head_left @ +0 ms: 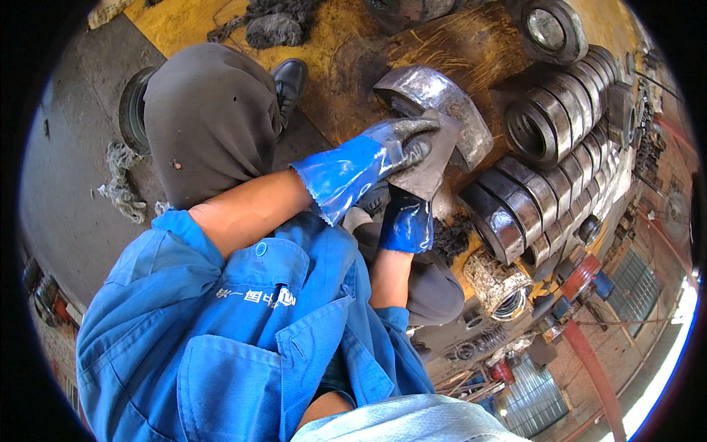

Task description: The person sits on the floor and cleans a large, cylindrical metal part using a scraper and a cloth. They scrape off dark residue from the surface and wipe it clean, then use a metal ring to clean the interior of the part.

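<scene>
My left hand [401, 147], in a blue glove with a dark grey grip coating, pinches a grey-brown sheet that looks like sandpaper [431, 162] between thumb and fingers. The sheet hangs bent, its face towards me. Below it, my right hand [407, 221] in a matching blue glove meets the sheet's lower edge; its fingers are hidden behind the sheet. Just beyond my hands lies a thick, shiny metal ring [449, 103], tilted, its outer surface bright and wet-looking. The sheet covers part of this ring, and I cannot tell whether they touch.
Rows of similar metal rings [530, 132] lie on edge at the right, with one ring [549, 29] farther back. A dirty wrapped cylinder [497, 283] stands below them. Dark rags [276, 26] lie on the yellow, oil-stained floor [331, 66]. My bent knee [210, 118] is at the left.
</scene>
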The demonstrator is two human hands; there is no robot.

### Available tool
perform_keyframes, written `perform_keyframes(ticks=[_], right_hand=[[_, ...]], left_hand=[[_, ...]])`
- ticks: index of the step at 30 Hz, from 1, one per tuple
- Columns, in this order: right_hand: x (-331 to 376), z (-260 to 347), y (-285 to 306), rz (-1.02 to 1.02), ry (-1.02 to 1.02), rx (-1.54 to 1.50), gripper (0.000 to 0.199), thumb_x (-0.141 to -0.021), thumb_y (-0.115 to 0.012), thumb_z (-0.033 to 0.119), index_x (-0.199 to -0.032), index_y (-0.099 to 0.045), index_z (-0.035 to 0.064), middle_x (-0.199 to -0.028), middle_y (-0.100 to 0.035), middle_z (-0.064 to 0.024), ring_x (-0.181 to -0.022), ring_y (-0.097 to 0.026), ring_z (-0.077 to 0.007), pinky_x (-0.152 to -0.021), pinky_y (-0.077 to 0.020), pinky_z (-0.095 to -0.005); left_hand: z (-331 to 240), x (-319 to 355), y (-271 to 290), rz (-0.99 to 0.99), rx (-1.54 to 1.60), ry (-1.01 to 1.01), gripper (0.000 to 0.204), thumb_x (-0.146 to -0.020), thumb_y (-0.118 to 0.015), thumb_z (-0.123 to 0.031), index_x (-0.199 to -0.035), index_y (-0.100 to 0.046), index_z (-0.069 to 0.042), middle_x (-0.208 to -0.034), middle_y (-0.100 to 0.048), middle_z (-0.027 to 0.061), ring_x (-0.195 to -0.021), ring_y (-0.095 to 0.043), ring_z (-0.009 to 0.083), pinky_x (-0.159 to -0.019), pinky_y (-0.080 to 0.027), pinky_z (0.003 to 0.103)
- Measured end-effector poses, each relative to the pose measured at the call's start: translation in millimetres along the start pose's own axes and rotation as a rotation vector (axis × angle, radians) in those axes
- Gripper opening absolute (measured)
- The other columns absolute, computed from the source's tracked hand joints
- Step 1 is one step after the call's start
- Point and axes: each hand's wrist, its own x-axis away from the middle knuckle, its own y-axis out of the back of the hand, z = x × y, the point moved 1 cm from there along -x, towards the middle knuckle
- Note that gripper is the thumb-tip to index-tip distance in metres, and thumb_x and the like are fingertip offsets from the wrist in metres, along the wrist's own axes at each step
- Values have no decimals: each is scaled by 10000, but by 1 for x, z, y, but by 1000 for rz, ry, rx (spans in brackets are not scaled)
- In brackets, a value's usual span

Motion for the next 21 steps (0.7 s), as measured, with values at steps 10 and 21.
perform_keyframes(ticks=[10,21], right_hand=[[-27,-15,-9,-29,-231,-457,381,-972,-553,213,-1312,-559,42,-1201,-652,-137,-1087,-635,-261,-932,-525,-392],[-7,3,-34,-77,-103,-192,328,-999,-543,246,-1261,-599,56,-1194,-640,-84,-1093,-605,-204,-961,-486,-326]], left_hand=[[4,-8,23,10,23,186,428,-1007,-575,-219,-1413,-535,-89,-1333,-623,97,-1210,-538,151,-1045,-423,321],[20,-3,26,-74,197,238,372,-999,-583,-164,-1369,-593,-129,-1226,-660,58,-1040,-554,129,-943,-466,284]])
